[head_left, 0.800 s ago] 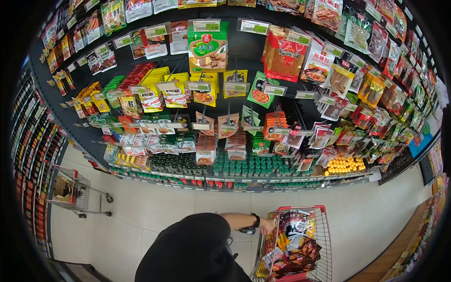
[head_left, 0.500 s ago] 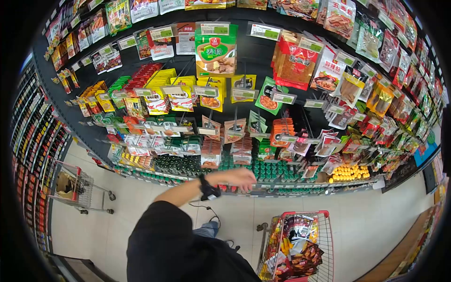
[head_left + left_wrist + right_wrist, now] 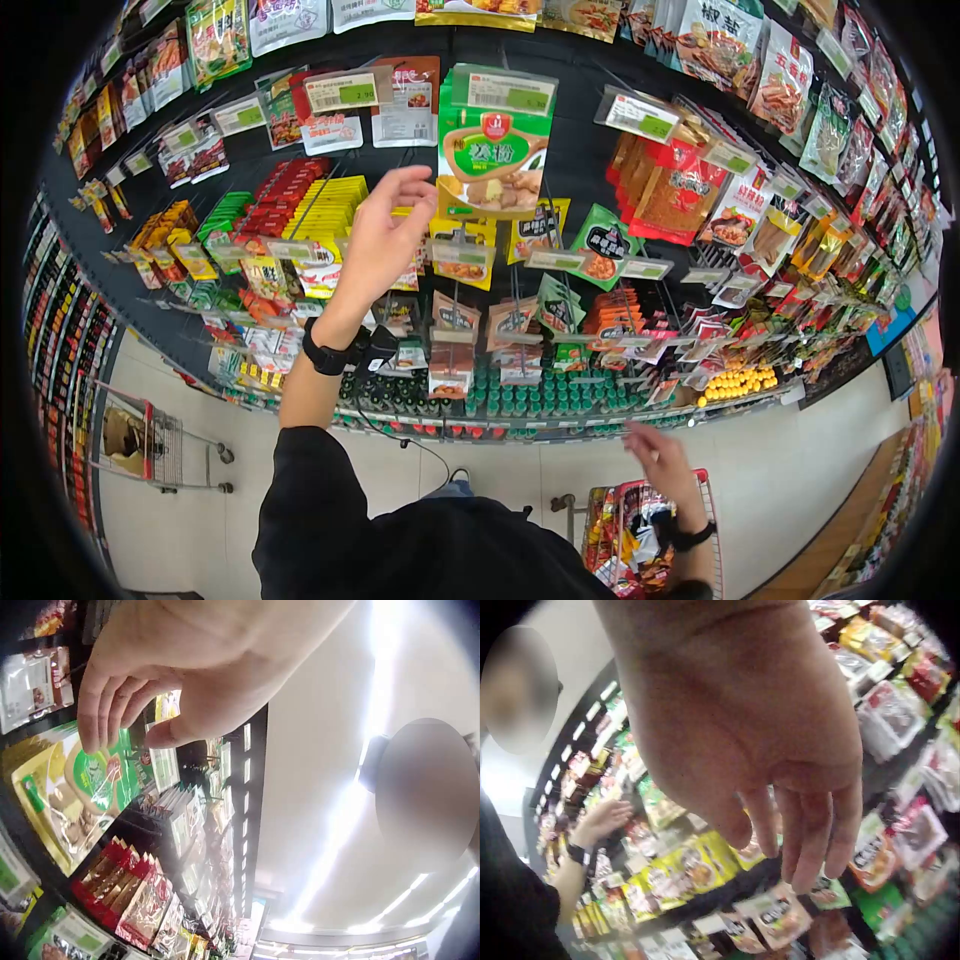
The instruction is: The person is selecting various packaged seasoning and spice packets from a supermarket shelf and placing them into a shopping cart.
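Left fingers (image 3: 415, 190) near green packet (image 3: 493, 152)

Dark rack (image 3: 580, 130): packets (image 3: 495, 180) hanging in rows; green bottles (image 3: 530, 398) below, yellow items (image 3: 738, 383) (too small to name) farther right.

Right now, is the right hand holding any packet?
No, the right hand points its fingers loosely downward, with nothing between them.

The head view looks forward and down from above, farthest back, over the left hand (image 3: 388, 235) and right hand (image 3: 664, 462). Each wrist view looks closely past its own hand's fingers to the shelf (image 3: 585, 75), the left one tilted sideways. Head and left wrist share the green packet (image 3: 494, 165) beyond the left hand.
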`<act>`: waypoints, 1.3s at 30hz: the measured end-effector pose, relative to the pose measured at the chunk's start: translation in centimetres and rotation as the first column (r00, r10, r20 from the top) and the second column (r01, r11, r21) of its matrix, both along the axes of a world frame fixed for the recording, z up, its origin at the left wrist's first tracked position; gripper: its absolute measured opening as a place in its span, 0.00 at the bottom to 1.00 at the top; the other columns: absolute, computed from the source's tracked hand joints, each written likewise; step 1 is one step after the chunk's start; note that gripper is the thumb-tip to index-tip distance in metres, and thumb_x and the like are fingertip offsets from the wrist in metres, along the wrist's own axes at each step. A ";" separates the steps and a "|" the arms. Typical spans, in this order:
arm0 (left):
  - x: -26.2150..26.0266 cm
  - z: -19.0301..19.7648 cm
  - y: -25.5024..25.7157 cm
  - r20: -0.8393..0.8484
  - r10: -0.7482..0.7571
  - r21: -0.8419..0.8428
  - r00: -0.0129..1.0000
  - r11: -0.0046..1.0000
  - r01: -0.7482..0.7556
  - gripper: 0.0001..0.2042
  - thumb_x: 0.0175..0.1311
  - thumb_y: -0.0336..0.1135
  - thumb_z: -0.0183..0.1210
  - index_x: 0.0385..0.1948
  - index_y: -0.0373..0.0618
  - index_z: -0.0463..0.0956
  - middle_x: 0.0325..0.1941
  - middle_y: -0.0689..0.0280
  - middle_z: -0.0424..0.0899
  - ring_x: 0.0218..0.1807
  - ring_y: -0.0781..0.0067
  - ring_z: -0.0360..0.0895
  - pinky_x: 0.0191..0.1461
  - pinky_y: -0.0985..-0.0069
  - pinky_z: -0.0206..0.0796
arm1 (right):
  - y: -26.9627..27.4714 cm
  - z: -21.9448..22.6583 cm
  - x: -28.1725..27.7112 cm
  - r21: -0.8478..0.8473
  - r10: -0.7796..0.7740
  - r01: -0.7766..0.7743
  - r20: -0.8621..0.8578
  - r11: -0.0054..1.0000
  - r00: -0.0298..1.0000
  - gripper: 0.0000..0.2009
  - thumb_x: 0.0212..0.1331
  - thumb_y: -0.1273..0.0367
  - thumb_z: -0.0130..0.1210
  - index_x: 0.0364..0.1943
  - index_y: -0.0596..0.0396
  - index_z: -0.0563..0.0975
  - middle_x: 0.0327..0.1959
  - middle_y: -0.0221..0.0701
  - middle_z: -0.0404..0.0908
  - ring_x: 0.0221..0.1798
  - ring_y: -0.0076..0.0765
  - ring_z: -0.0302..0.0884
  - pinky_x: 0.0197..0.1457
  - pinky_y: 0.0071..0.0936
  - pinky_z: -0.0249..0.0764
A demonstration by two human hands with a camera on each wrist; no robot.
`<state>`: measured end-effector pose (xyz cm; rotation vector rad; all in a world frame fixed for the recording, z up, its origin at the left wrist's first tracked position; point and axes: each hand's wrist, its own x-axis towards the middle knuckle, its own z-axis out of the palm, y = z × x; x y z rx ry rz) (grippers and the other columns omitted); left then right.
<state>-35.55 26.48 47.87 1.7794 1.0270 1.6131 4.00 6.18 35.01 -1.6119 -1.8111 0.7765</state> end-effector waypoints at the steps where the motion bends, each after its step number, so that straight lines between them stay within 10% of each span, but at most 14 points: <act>1: -0.2 0.6 0.8 -0.029 0.067 0.056 0.997 0.996 -0.066 0.15 0.64 0.27 0.54 0.52 0.36 0.70 0.45 0.62 0.79 0.44 0.78 0.74 0.44 0.80 0.69 | 2.3 2.4 -1.3 0.087 0.031 -0.030 -0.015 0.996 0.999 0.15 0.62 0.70 0.55 0.52 0.59 0.75 0.40 0.41 0.83 0.41 0.34 0.83 0.44 0.27 0.76; 8: -1.5 3.1 8.9 -0.078 0.189 0.184 0.979 0.968 -0.172 0.30 0.59 0.39 0.62 0.59 0.30 0.64 0.55 0.46 0.74 0.56 0.62 0.73 0.50 0.73 0.71 | 18.3 14.8 -10.9 0.390 0.158 -0.132 -0.034 0.911 0.987 0.20 0.64 0.68 0.55 0.58 0.59 0.71 0.43 0.37 0.81 0.46 0.29 0.79 0.47 0.25 0.74; 17: -0.1 3.7 12.4 -0.138 0.059 0.113 0.989 0.993 -0.044 0.32 0.62 0.37 0.59 0.64 0.29 0.56 0.60 0.49 0.72 0.59 0.67 0.71 0.57 0.73 0.68 | 31.7 17.3 -16.4 0.533 0.329 -0.144 -0.271 0.834 0.904 0.40 0.55 0.65 0.63 0.68 0.63 0.53 0.59 0.44 0.71 0.61 0.36 0.69 0.63 0.27 0.65; 22: 1.7 3.9 12.1 -0.095 0.037 0.201 0.995 0.979 -0.017 0.26 0.60 0.33 0.60 0.59 0.36 0.63 0.52 0.58 0.78 0.52 0.73 0.74 0.54 0.75 0.67 | 32.9 17.7 -17.5 0.526 0.442 -0.187 -0.413 0.830 0.797 0.43 0.51 0.66 0.66 0.68 0.65 0.52 0.59 0.45 0.70 0.61 0.35 0.69 0.63 0.28 0.64; 26: 2.2 4.0 12.7 -0.112 0.100 0.207 0.989 0.975 -0.075 0.27 0.59 0.33 0.60 0.59 0.35 0.62 0.51 0.54 0.78 0.54 0.65 0.75 0.59 0.72 0.63 | 34.9 17.3 -16.8 0.606 0.293 -0.073 -0.273 0.792 0.916 0.49 0.44 0.60 0.70 0.68 0.65 0.52 0.61 0.53 0.63 0.65 0.51 0.63 0.67 0.37 0.60; 39: 2.9 4.3 12.9 0.150 -0.036 0.029 0.988 0.999 0.032 0.19 0.57 0.24 0.59 0.52 0.37 0.69 0.50 0.60 0.80 0.51 0.72 0.77 0.56 0.74 0.67 | 32.7 17.0 -17.5 0.729 0.385 -0.108 -0.225 0.676 0.895 0.38 0.55 0.71 0.60 0.67 0.68 0.51 0.65 0.56 0.57 0.68 0.59 0.58 0.67 0.41 0.59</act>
